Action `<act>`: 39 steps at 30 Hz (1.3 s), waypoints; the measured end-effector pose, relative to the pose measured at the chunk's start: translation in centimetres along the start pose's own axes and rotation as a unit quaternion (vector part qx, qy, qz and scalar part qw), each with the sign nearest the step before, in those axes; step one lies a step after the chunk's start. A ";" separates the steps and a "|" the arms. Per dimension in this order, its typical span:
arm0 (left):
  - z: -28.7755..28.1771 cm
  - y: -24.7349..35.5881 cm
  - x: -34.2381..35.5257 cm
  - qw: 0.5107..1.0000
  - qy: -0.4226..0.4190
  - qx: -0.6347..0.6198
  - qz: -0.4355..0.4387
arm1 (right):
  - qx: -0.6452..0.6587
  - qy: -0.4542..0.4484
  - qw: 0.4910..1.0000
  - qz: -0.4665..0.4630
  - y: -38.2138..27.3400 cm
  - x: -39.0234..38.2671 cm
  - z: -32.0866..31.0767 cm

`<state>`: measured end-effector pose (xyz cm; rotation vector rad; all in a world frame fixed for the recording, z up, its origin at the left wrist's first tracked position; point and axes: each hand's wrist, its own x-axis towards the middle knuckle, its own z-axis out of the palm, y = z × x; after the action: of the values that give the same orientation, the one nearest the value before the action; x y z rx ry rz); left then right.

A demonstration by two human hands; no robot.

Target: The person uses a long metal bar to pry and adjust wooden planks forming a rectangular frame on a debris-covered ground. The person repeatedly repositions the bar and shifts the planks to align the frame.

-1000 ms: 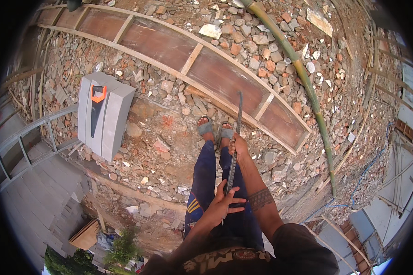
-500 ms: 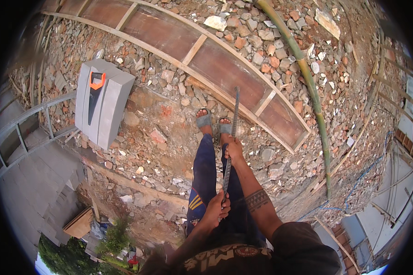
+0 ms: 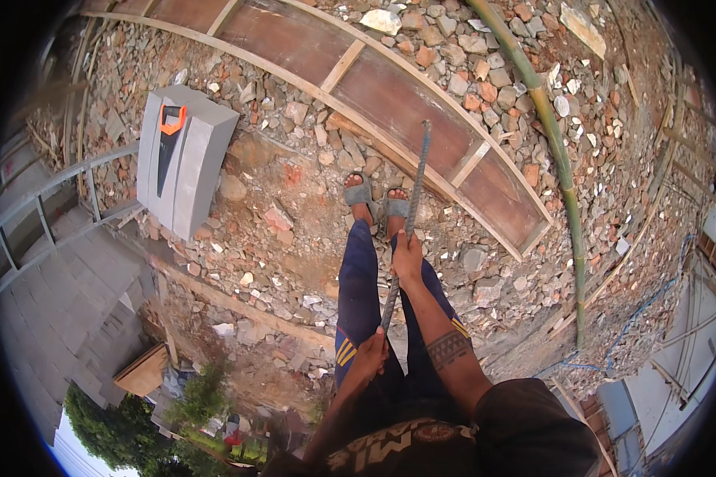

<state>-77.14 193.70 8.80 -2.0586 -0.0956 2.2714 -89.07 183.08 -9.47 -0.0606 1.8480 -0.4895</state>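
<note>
In front of my body I hold a ribbed steel reinforcing bar (image 3: 416, 191) with a short bend at its far end. My right hand (image 3: 408, 257) is closed round its middle. Nearer my body, my left hand (image 3: 371, 354) is closed round the lower part. The far end of the bar overlaps a reddish-brown framed panel (image 3: 374, 99) on the ground; whether they touch I cannot tell. My sandalled feet (image 3: 378, 199) stand close together near the panel's edge.
At the left, a handsaw (image 3: 167, 143) with an orange and black handle lies on stacked grey blocks (image 3: 207, 147). A metal ladder-like frame (image 3: 44, 219) adjoins them. Broken bricks and stones (image 3: 469, 71) cover much of the ground. A long bamboo pole (image 3: 561, 167) lies at the right.
The bar's far end has moved a little farther forward and right over the panel. Both hands keep their grip, and the whole view has shifted slightly.
</note>
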 end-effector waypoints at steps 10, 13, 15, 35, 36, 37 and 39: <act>-0.6 -2.9 2.3 0.999 0.029 -0.015 0.006 | -0.040 -0.013 0.999 0.012 4.7 1.4 0.6; -2.1 -4.6 4.0 0.999 -0.007 -0.046 -0.018 | -0.019 -0.036 0.995 0.094 6.3 2.3 0.8; -3.1 -5.5 4.7 0.998 -0.028 -0.059 -0.017 | 0.040 -0.039 0.986 0.156 6.1 3.8 1.2; -5.6 -5.0 -5.9 0.790 0.290 0.461 0.283 | 0.301 -0.177 0.909 0.229 6.7 4.8 0.3; -5.8 -4.6 -6.4 0.760 0.304 0.490 0.299 | 0.278 -0.120 0.921 0.245 6.0 4.0 1.0; -6.4 -3.7 -6.9 0.714 0.318 0.531 0.329 | 0.266 -0.112 0.932 0.220 5.9 4.0 2.1; -6.6 0.2 -7.7 0.613 0.333 0.601 0.391 | 0.241 -0.083 0.953 0.164 5.6 5.3 2.5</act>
<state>-69.82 192.70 15.79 -1.8611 2.0146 0.7582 -87.43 185.97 -16.90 0.5137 1.4919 -0.6641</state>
